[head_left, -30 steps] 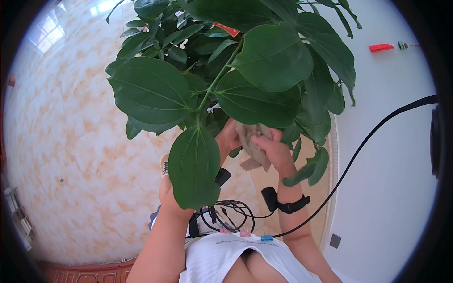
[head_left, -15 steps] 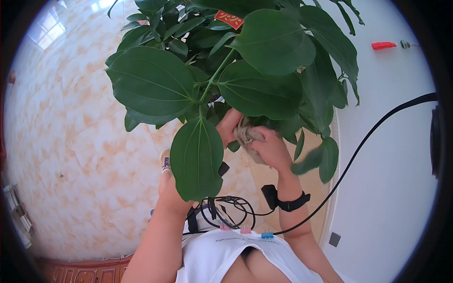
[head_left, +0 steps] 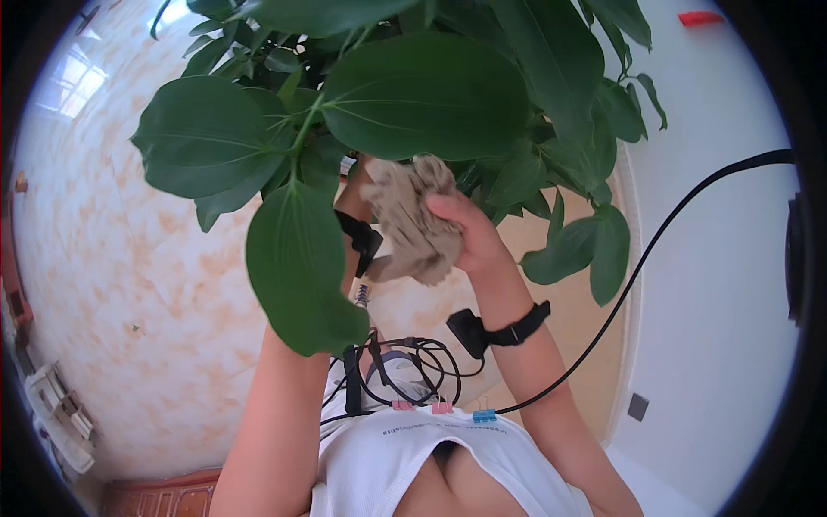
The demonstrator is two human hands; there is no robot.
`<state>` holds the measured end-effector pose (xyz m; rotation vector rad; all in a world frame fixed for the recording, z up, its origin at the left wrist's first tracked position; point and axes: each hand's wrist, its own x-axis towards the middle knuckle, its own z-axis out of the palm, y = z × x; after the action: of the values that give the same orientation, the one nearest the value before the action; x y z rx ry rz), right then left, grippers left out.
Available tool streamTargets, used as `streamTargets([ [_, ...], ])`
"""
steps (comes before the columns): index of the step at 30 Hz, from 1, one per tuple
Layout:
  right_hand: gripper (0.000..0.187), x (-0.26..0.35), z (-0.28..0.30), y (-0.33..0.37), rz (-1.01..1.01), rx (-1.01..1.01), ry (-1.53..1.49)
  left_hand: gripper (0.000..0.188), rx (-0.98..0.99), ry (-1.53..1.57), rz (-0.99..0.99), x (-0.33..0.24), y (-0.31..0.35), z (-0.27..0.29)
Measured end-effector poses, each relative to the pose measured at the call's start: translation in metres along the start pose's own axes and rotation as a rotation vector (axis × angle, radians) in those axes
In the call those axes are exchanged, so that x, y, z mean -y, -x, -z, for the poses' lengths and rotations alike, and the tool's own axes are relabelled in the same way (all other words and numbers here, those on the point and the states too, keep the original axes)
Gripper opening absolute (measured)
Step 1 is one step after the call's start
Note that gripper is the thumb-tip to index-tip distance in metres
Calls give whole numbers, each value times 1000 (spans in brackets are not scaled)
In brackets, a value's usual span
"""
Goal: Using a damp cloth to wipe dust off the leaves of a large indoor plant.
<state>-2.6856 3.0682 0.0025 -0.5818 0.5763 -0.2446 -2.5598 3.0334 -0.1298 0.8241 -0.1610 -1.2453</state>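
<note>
A large potted-looking plant with broad glossy green leaves [head_left: 426,96] fills the upper middle of the head view; its base is hidden. Below its leaves, my right hand [head_left: 472,231] grips a crumpled beige cloth [head_left: 413,226], thumb over the top. The cloth hangs bunched and loose to the left of that hand. My left hand [head_left: 357,183] reaches up beside the cloth, among the leaves. Only a strip of it and the wrist show; leaves and cloth cover its fingers. A big drooping leaf [head_left: 301,267] hangs over my left forearm.
A white wall [head_left: 715,345] runs along the right, with a red tassel [head_left: 699,18] and a socket plate [head_left: 637,407]. Black cable [head_left: 655,276] crosses from my chest to the right. White shelving [head_left: 59,405] stands at left on the tiled floor [head_left: 172,345].
The cloth, tightly twisted between both hands before, is now opened out and loosely bunched. My left hand has moved left, behind leaves. The plant appears shifted leftward in view.
</note>
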Motion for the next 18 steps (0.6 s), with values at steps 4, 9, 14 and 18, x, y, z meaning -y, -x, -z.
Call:
streamTargets([
  [4, 33, -3, 1, -31, 59, -102, -170, 33, 102, 63, 29, -3, 13, 10],
  [9, 27, 2, -12, -53, 223, -136, -299, 35, 162, 95, 60, -6, 8, 21],
  [14, 33, -2, 31, -78, 723, -668, 259, 36, 199, 104, 123, 6, 3, 16],
  [18, 36, -9, 67, -91, 866, -918, 1075, 37, 243, 66, 143, 2, 3, 0],
])
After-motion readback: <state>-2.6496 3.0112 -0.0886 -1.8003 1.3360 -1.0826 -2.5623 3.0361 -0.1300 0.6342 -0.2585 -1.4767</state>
